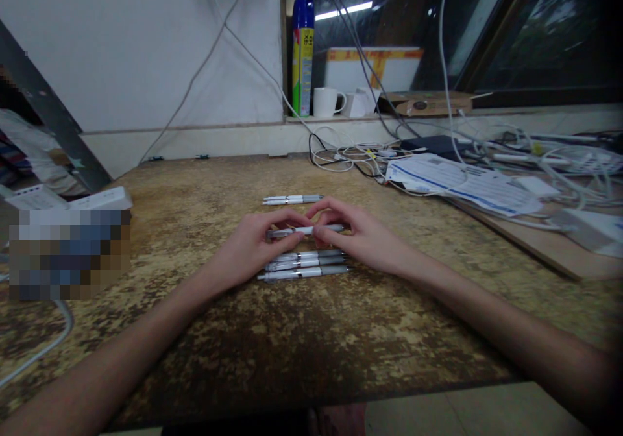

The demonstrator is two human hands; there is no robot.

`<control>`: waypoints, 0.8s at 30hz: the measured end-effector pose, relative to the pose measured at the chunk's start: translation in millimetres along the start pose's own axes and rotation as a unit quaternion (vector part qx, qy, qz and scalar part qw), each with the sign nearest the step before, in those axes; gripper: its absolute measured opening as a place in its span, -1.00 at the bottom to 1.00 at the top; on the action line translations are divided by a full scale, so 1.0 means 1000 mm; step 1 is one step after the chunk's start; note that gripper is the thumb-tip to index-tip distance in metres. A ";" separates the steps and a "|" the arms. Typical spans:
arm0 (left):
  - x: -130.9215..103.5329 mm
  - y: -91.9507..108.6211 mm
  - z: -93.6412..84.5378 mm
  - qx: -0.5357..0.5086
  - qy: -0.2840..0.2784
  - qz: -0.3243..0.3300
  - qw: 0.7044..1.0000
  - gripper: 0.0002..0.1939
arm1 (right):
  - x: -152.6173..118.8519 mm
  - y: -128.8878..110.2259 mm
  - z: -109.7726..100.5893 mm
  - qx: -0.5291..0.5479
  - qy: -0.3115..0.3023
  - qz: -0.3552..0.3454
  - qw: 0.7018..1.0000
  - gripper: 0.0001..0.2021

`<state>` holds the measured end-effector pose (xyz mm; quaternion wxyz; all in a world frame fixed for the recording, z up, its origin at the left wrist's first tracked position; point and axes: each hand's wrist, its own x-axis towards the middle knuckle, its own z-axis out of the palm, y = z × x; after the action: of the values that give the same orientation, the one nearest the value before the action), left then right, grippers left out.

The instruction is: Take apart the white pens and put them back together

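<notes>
Between my two hands is a white pen (306, 230) with a grey grip, lying level from left to right. My left hand (260, 238) pinches its left part between thumb and fingers. On the pen's right part, the thumb and fingertips of my right hand (348, 231) are closed. Several similar pens (306, 272) lie side by side on the table just in front of me, below my hands. Beyond my hands rests a small group of pens (292, 199), pointing the same way.
The worn wooden table (204, 345) carries tangled cables (350, 154) and printed papers (462, 183) at the right. A power strip (97, 199) stands at the left. On the sill are a spray can (303, 60), a white mug (325, 102) and a cardboard box (423, 104).
</notes>
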<state>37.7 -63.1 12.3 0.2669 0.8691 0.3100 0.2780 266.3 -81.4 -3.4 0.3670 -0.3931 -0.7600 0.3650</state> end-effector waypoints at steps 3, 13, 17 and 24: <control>0.000 0.000 0.000 0.003 -0.006 0.002 1.000 -0.79 | 0.000 0.001 0.000 0.031 -0.029 0.016 0.999 -0.78; 0.000 0.002 -0.001 0.002 -0.005 -0.006 1.000 -0.78 | -0.002 0.001 -0.002 0.032 -0.036 0.019 0.999 -0.78; 0.000 0.001 0.000 -0.005 -0.003 -0.002 1.000 -0.78 | -0.001 0.001 -0.001 0.032 -0.019 0.018 0.999 -0.81; 0.000 0.000 0.000 -0.005 0.003 0.001 1.000 -0.78 | -0.001 -0.002 -0.002 0.037 -0.029 0.020 0.999 -0.82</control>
<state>37.8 -62.7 12.6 0.2706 0.8671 0.3086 0.2822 267.5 -82.3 -1.5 0.3519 -0.3836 -0.7484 0.4111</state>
